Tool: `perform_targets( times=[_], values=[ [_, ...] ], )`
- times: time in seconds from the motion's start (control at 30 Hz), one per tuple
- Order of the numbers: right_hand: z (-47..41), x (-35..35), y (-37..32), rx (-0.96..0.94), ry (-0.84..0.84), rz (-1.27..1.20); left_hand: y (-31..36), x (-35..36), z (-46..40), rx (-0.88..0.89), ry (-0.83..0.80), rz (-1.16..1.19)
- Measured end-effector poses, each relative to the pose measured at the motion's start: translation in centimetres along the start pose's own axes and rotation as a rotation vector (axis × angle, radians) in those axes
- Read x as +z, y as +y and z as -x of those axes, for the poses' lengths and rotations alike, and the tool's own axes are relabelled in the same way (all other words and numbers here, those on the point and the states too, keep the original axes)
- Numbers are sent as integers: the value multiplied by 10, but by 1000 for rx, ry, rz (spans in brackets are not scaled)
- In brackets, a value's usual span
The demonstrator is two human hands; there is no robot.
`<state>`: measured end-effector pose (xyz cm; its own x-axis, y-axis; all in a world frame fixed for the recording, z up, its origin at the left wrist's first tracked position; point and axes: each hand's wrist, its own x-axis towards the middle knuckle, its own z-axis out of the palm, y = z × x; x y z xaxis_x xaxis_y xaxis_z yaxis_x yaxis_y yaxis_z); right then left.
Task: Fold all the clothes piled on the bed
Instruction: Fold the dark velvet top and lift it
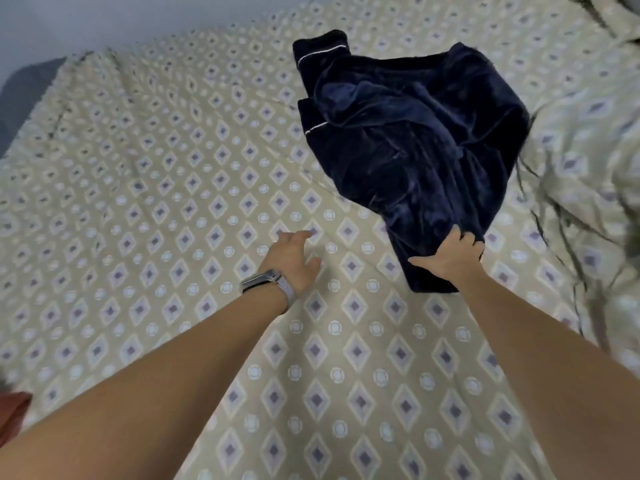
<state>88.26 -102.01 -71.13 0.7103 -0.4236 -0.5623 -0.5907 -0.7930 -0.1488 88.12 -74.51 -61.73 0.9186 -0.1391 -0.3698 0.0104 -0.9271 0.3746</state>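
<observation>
A dark navy velvet garment with thin white piping lies crumpled on the bed's patterned sheet, right of centre. My right hand grips its near corner, fingers curled into the fabric. My left hand, with a metal watch on the wrist, hovers over the sheet just left of the garment, fingers relaxed and holding nothing.
A rumpled blanket in the same diamond pattern is bunched along the right side of the bed. A reddish cloth shows at the lower left edge. The bed's far left edge meets a grey wall.
</observation>
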Motion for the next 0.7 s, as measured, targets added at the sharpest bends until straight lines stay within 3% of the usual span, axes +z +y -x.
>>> perform_targets(
  times=[0.1, 0.2, 0.37, 0.7],
  values=[
    [-6, -1, 22, -51, 95, 30, 9, 14, 4, -51, -9, 16],
    [1, -6, 67, -115, 173, 243, 19, 20, 14, -43, -44, 6],
    [31, -4, 112, -205, 122, 481, 37, 22, 29, -49, -97, -47],
    [12, -4, 104, -165, -1, 398, 75, 80, 64, -4, -132, 119]
  ],
)
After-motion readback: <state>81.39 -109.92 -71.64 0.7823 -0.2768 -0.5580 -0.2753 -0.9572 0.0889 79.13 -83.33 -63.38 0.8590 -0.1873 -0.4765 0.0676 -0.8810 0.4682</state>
